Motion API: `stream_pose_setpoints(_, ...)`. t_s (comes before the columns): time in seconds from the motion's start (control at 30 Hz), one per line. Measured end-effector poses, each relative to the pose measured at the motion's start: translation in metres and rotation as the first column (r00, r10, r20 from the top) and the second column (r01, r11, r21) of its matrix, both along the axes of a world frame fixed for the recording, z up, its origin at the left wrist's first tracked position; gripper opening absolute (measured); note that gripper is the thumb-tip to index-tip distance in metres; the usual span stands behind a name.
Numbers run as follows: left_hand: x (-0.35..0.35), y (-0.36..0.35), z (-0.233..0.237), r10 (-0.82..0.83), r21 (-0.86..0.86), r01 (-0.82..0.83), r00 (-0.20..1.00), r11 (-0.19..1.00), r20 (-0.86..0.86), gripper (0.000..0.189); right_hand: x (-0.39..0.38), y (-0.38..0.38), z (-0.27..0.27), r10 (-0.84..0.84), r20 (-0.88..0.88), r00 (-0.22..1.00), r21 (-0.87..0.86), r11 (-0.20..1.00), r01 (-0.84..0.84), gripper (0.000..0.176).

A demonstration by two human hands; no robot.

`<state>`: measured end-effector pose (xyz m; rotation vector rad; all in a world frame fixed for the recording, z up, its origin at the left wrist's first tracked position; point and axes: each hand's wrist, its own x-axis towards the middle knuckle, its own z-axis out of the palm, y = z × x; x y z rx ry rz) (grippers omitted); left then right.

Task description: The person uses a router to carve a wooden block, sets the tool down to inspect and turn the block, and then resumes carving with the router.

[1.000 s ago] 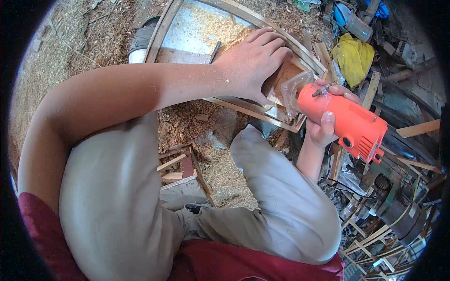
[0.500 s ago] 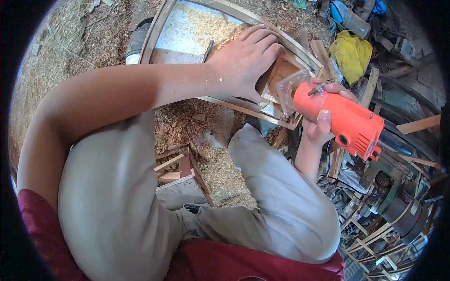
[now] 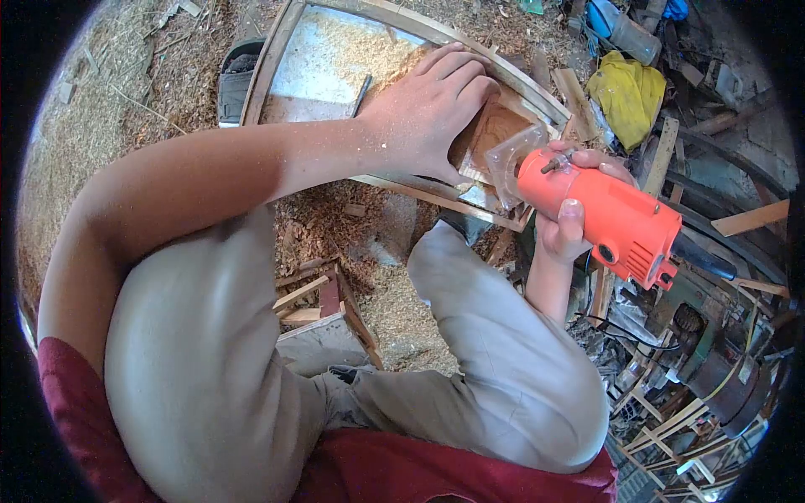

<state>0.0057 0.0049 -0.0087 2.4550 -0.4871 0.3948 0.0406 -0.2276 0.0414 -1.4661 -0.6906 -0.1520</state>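
My right hand [image 3: 560,235] is wrapped around the body of an orange trim router [image 3: 608,205], which lies tilted with its clear plastic base [image 3: 506,159] towards the wood. The base is against or very near the right end of a reddish-brown wooden piece [image 3: 501,130]; the bit is hidden. Spread across that piece, my left hand [image 3: 428,109] grips it with the thumb on the near edge and the fingers curled over the far side. Both lie on a wood-framed board [image 3: 306,75] strewn with sawdust. A thin dark stick [image 3: 362,95] rests beside my left wrist.
A small wooden box [image 3: 323,335] stands on the shaving-covered ground between my legs. A yellow cloth [image 3: 627,96] and a clear container [image 3: 635,40] lie at upper right. Wood scraps and a motor-like machine [image 3: 725,381] crowd the right side. A dark bucket [image 3: 235,88] is at upper left.
The router and my right hand have shifted slightly left, and more of the router's black cord end shows. The framed board and my left hand also sit slightly further left in view.
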Motion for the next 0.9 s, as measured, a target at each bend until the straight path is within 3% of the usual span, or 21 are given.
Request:
stream_pose_setpoints(0.07, -0.0013, -0.0001, 0.0011, 0.003, -0.012, -0.003, 1.000, 1.000, -0.007, 0.113, -0.0014, -0.0001, -0.0006, 0.004, -0.003, 1.000, 0.002, 1.000, -0.004, 0.058)
stream_pose_setpoints(0.17, 0.0020, -0.0016, -0.0045, 0.028, -0.054, -0.022, 0.993, 0.998, 0.115, 0.092, -0.0018, -0.0031, -0.0033, 0.011, -0.013, 1.000, 0.013, 1.000, -0.011, 0.058)
stream_pose_setpoints(0.9, 0.0058, -0.0009, -0.0053, 0.024, -0.008, -0.023, 0.997, 1.000, 0.077, 0.094, -0.0023, 0.0038, -0.0039, -0.049, -0.041, 0.998, 0.048, 0.998, 0.051, 0.060)
